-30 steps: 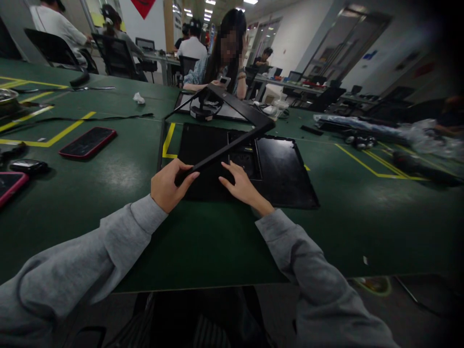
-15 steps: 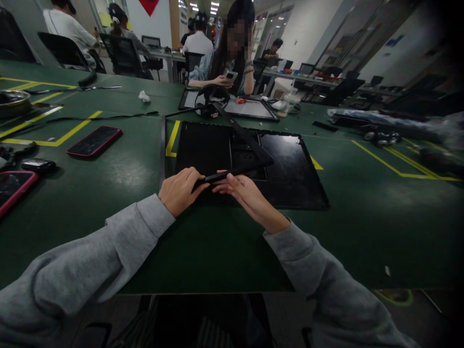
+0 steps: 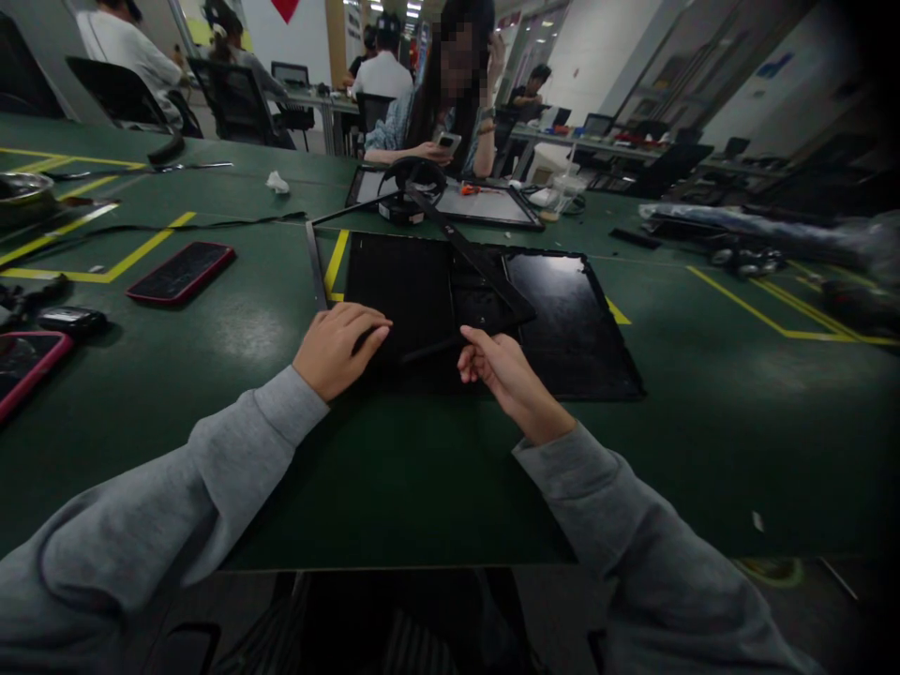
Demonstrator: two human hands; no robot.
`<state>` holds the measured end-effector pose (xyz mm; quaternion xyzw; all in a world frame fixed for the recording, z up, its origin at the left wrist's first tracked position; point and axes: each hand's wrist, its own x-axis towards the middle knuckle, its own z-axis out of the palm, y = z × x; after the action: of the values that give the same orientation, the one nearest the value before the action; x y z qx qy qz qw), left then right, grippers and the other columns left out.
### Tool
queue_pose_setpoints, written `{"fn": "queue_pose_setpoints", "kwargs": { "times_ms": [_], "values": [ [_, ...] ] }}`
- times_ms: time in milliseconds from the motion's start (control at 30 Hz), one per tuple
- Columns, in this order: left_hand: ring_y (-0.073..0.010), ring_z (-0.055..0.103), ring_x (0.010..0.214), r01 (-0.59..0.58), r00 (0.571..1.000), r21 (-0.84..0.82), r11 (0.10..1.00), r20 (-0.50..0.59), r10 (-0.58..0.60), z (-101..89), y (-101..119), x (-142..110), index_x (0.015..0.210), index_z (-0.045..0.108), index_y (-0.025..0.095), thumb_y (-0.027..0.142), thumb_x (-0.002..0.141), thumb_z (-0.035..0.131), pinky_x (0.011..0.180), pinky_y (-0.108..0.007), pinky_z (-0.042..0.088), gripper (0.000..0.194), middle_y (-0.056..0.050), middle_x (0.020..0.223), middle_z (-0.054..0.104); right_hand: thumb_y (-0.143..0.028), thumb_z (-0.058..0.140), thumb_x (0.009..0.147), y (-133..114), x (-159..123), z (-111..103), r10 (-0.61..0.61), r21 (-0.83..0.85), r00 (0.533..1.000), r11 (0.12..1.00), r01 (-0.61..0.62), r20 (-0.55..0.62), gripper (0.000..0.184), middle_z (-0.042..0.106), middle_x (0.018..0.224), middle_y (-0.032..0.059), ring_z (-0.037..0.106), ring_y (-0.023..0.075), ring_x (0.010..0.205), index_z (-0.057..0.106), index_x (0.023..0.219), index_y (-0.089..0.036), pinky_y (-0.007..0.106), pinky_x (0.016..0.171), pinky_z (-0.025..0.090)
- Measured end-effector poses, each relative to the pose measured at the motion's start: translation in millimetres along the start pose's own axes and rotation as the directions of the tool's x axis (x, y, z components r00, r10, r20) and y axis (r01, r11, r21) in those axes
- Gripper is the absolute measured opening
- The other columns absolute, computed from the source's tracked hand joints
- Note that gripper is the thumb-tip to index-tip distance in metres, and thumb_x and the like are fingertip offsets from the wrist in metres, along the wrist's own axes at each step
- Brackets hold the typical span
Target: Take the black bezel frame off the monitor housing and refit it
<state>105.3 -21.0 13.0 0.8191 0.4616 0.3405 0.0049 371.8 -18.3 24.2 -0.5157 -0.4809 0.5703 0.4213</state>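
A thin black rectangular frame [image 3: 485,274] lies askew over a wide black panel [image 3: 562,323] on the green table. My left hand [image 3: 342,349] is beside the panel's near left part, over the frame's left side, its thumb apart from its stretched fingers. Nothing shows between them. Close to the frame's near strip is my right hand [image 3: 502,375], thumb extended and fingers loosely bent, with a gap between and no object visible in it. A round black object [image 3: 412,192] stands at the frame's far edge.
Two red-cased phones, one phone [image 3: 181,273] whole in view, lie left on the table [image 3: 246,333]. A black gadget [image 3: 72,321] is near them. At the back is a screen panel [image 3: 485,208]; a person [image 3: 394,141] holding a phone sits behind it. Plastic-wrapped parts [image 3: 745,225] lie right.
Both hands have let go of the frame's near strip and moved apart, the left hand to the left and the right hand slightly right. The strip has dropped lower onto the panel.
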Motion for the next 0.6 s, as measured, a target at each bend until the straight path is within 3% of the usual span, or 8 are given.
{"fn": "queue_pose_setpoints", "kwargs": {
  "times_ms": [67, 133, 167, 267, 333, 467, 600],
  "values": [
    [-0.0337, 0.056, 0.134, 0.154, 0.971, 0.009, 0.988, -0.185, -0.15, 2.2, -28.5, 2.9, 0.125, 0.067, 0.02, 0.044, 0.099, 0.058, 0.111, -0.056, 0.045, 0.036, -0.016, 0.138, 0.065, -0.058, 0.079, 0.078, -1.7, 1.2, -5.1, -0.01, 0.01, 1.0, 1.0, 0.011, -0.023, 0.047, 0.06, 0.047, 0.0023, 0.052, 0.0118, 0.04, 0.054, 0.059, -0.023, 0.028, 0.04, 0.037],
    [-0.0399, 0.048, 0.143, 0.343, 0.893, -0.043, 0.938, -0.295, -0.34, 7.7, -61.5, 3.5, 0.134, 0.061, 0.015, 0.045, 0.087, 0.075, 0.116, -0.061, 0.041, 0.058, -0.023, 0.148, 0.054, -0.055, 0.079, 0.077, -3.1, 2.1, -9.8, -0.026, 0.023, 0.998, 0.999, 0.027, -0.049, 0.045, 0.059, 0.047, 0.0014, 0.049, 0.011, 0.039, 0.052, 0.059, -0.024, 0.027, 0.039, 0.035],
    [-0.041, 0.049, 0.142, 0.418, 0.858, -0.105, 0.902, -0.28, -0.43, 10.9, -76.9, 3.1, 0.138, 0.057, 0.013, 0.043, 0.082, 0.08, 0.116, -0.062, 0.041, 0.068, -0.026, 0.15, 0.052, -0.054, 0.078, 0.077, -3.6, 2.5, -11.8, -0.033, 0.028, 0.998, 0.999, 0.034, -0.062, 0.044, 0.059, 0.047, 0.0011, 0.049, 0.0107, 0.039, 0.051, 0.06, -0.024, 0.027, 0.038, 0.035],
    [-0.0362, 0.065, 0.125, 0.563, 0.768, -0.396, 0.726, -0.074, -0.636, 19.7, -107.6, 2.8, 0.147, 0.048, 0.01, 0.034, 0.08, 0.083, 0.108, -0.058, 0.051, 0.08, -0.029, 0.144, 0.056, -0.055, 0.077, 0.078, -4.1, 2.9, -15.3, -0.039, 0.021, 0.996, 0.999, 0.041, -0.081, 0.044, 0.058, 0.047, 0.0004, 0.047, 0.0104, 0.038, 0.049, 0.062, -0.025, 0.026, 0.037, 0.034],
    [-0.0331, 0.068, 0.122, 0.577, 0.73, -0.544, 0.609, 0.009, -0.684, 23.2, -112.9, 5.2, 0.149, 0.046, 0.012, 0.031, 0.083, 0.081, 0.105, -0.054, 0.055, 0.076, -0.027, 0.139, 0.061, -0.056, 0.075, 0.079, -3.5, 2.8, -15.7, -0.046, 0.003, 0.997, 0.999, 0.046, -0.07, 0.044, 0.057, 0.046, 0.0001, 0.047, 0.0106, 0.038, 0.048, 0.063, -0.025, 0.026, 0.036, 0.033],
    [-0.0339, 0.065, 0.126, 0.587, 0.654, -0.639, 0.498, 0.011, -0.756, 22.5, -104.3, 15.7, 0.146, 0.05, 0.014, 0.027, 0.083, 0.083, 0.098, -0.049, 0.059, 0.073, -0.026, 0.14, 0.062, -0.058, 0.072, 0.082, -2.1, 2.4, -14.5, -0.082, -0.021, 0.996, 0.996, 0.081, -0.046, 0.044, 0.056, 0.046, -0.0003, 0.046, 0.0113, 0.038, 0.046, 0.066, -0.026, 0.027, 0.036, 0.034],
    [-0.0234, 0.074, 0.097, 0.586, 0.58, -0.74, 0.331, 0.097, -0.809, 12.3, -94.6, 24.1, 0.125, 0.063, 0.012, 0.014, 0.079, 0.083, 0.081, -0.034, 0.062, 0.051, -0.019, 0.117, 0.072, -0.057, 0.074, 0.079, -5.4, 4.8, -19.7, -0.113, -0.002, 0.992, 0.994, 0.113, -0.064, 0.043, 0.057, 0.048, -0.0016, 0.046, 0.0106, 0.038, 0.047, 0.069, -0.025, 0.026, 0.037, 0.034]
  ]
}}
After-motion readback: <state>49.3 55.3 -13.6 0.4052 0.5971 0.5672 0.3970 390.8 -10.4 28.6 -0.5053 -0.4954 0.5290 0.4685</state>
